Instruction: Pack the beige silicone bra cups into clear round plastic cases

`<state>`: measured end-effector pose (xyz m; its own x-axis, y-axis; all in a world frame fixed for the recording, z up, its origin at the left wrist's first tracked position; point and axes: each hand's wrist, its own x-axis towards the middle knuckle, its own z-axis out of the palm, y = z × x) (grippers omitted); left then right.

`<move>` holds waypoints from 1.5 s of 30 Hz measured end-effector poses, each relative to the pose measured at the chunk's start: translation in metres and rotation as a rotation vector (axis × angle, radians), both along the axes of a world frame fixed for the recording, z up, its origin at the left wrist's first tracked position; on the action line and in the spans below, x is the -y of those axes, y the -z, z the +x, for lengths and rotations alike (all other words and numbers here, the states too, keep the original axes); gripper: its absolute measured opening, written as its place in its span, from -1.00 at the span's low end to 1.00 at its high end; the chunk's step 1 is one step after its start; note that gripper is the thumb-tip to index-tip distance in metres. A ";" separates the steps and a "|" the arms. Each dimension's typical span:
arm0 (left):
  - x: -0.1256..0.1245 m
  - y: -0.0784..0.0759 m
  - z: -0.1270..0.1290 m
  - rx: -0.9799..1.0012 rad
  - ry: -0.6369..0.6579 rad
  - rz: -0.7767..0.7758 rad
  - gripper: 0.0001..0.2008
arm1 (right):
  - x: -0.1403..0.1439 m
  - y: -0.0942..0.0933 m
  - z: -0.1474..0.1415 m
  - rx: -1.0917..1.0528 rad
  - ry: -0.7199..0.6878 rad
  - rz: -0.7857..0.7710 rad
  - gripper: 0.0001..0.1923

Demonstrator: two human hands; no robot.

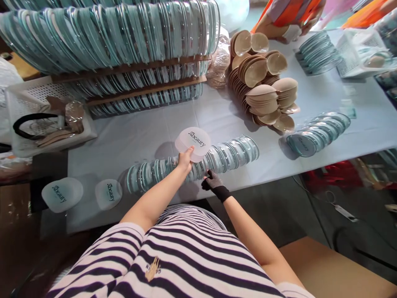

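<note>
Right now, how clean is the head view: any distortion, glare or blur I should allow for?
Head view: wide-angle bending curves the table edges and the stacked clear cases on the rack; soft shadows lie under the left hand and its printed case; the gloved right hand is sharp; the far corners, with a co-worker's hands, look smeared.

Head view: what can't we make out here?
- Right hand: the glove covers the fingers, which sit against the row of clear cases; grip unclear.
- Small print under the logo on the case in the left hand: too small.
- Co-worker: cut off by the top edge.
</note>
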<state>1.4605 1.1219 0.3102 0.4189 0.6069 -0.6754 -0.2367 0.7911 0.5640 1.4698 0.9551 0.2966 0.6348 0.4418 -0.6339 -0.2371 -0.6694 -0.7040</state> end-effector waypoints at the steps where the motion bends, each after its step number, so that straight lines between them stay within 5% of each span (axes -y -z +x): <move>1: 0.000 0.000 0.000 0.000 0.002 0.002 -0.52 | -0.001 0.002 -0.002 -0.150 0.082 0.098 -0.68; 4: 0.002 -0.001 0.000 -0.006 0.006 0.008 -0.50 | -0.007 0.008 -0.006 -0.456 0.225 0.264 -0.65; 9: 0.003 -0.001 -0.002 -0.017 0.011 0.015 -0.50 | -0.011 0.014 0.004 -0.722 0.242 0.093 -0.47; 15: 0.006 0.000 0.001 -0.009 0.008 0.021 -0.53 | -0.011 0.008 0.010 -0.825 0.525 0.442 -0.57; 19: 0.008 0.001 0.000 -0.025 0.021 0.020 -0.55 | -0.013 0.014 0.005 -0.836 0.502 0.342 -0.60; 25: 0.009 0.005 0.001 -0.006 0.016 0.043 -0.53 | 0.003 0.001 0.020 -0.519 0.050 -0.009 -0.71; 29: 0.011 0.000 -0.003 0.030 0.027 0.080 -0.53 | 0.001 -0.028 0.044 0.271 -0.103 -0.131 -0.69; 31: 0.014 -0.004 -0.011 0.083 0.068 0.108 -0.51 | -0.008 -0.039 0.056 0.585 -0.078 -0.035 -0.53; 34: 0.018 -0.008 -0.026 0.124 0.134 0.165 -0.52 | -0.026 -0.048 0.061 0.744 -0.097 0.060 -0.33; 39: 0.017 -0.004 -0.047 -0.012 0.166 0.204 -0.66 | -0.048 -0.051 0.023 0.919 -0.175 0.067 -0.45; 42: 0.008 -0.006 -0.049 0.005 0.184 0.169 -0.65 | -0.048 -0.047 0.007 0.801 -0.004 0.077 -0.52; 45: -0.011 -0.012 -0.044 0.042 0.051 0.122 -0.61 | -0.022 -0.049 0.001 0.813 0.227 0.006 -0.50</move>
